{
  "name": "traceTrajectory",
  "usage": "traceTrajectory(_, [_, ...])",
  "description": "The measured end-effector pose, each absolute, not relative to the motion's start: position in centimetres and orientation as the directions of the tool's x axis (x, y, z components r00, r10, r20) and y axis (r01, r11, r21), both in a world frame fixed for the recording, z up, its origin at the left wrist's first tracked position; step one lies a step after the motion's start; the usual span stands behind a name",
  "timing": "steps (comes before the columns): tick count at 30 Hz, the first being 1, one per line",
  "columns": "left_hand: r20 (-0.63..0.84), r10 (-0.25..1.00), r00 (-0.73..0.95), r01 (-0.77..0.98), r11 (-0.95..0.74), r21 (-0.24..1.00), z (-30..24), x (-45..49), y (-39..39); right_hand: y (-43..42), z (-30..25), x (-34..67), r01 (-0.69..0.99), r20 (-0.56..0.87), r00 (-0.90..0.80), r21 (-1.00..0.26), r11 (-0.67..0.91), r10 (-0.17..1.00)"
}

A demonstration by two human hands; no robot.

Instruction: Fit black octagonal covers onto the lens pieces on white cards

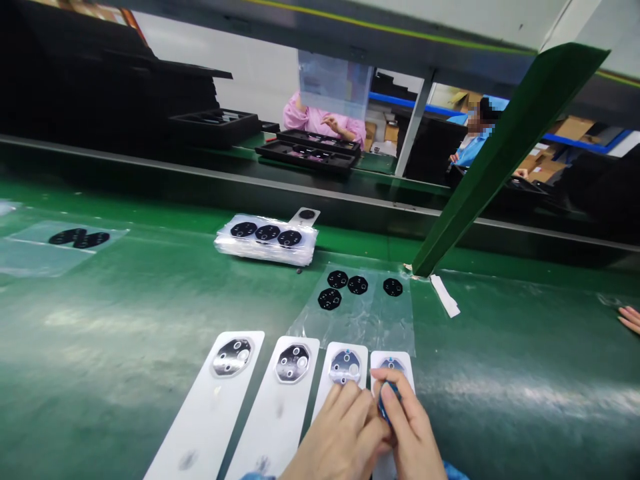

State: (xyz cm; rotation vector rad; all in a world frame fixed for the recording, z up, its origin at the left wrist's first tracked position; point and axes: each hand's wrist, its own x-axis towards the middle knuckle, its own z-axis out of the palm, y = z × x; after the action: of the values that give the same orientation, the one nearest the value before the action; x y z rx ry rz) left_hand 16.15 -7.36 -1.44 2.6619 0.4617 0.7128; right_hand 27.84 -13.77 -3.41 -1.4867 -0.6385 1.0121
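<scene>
My right hand [413, 423] pinches a small blue piece [387, 402] between thumb and fingers; it looks like a disc or film seen at an angle. Pressed close beside it is my left hand [343, 427], its fingers curled in, and what they grip is hidden. Both hands are over the two rightmost white panels, covering much of them. Each panel bears a polygonal mirror-like plate with ring-shaped holes: the far-left panel [207, 407], the one beside it [280, 407], a third [325, 367] and the rightmost [405, 367]. Blue marks show on the two right plates.
Behind the panels, a clear plastic sheet [367, 327] carries several black polygonal discs. Farther back lies a stack of clear bags [267, 250] with black discs. A green post [500, 173] slants up at right, near a white strip [445, 297]. Another person's hand [631, 319] shows at right.
</scene>
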Motion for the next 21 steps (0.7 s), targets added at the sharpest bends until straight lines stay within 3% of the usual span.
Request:
traceTrajectory(3, [0.355, 0.466, 0.811, 0.259, -0.829, 0.496, -0.3, 15.2, -5.4, -14.2, -4.3, 28.2, 0.015, -0.203, 0.408, -0.973, -0.228, 0.89])
traceTrajectory(5, [0.296, 0.572, 0.765, 0.439, -0.8, 0.409, -0.1, 14.7, -4.0, -14.6, -4.8, 28.2, 0.271, -0.069, 0.361, -0.946, -0.175, 0.93])
traceTrajectory(8, [0.223, 0.619, 0.753, 0.569, -0.783, 0.251, -0.6, 14.6, -2.8, -14.9, -5.3, 27.8, 0.663, 0.185, 0.205, -0.749, 0.003, 0.961])
traceTrajectory(10, [0.208, 0.625, 0.752, 0.596, -0.78, 0.19, -1.0, 14.8, -2.7, -14.7, -5.3, 27.6, 0.798, 0.259, 0.061, -0.592, 0.108, 0.964])
traceTrajectory(14, [0.22, 0.625, 0.749, 0.616, -0.779, 0.115, -1.2, 15.2, -2.9, -13.9, -5.2, 27.2, 0.906, 0.417, -0.091, -0.343, 0.249, 0.905])
traceTrajectory(18, [0.203, 0.601, 0.773, 0.609, -0.792, 0.028, -1.0, 15.4, -2.9, -13.0, -5.6, 26.4, 0.955, 0.652, -0.082, -0.166, 0.246, 0.754])
traceTrajectory(21, [0.173, 0.575, 0.8, 0.589, -0.806, -0.047, -1.1, 15.4, -3.1, -12.7, -5.3, 26.2, 0.963, 0.71, -0.13, -0.076, 0.26, 0.692])
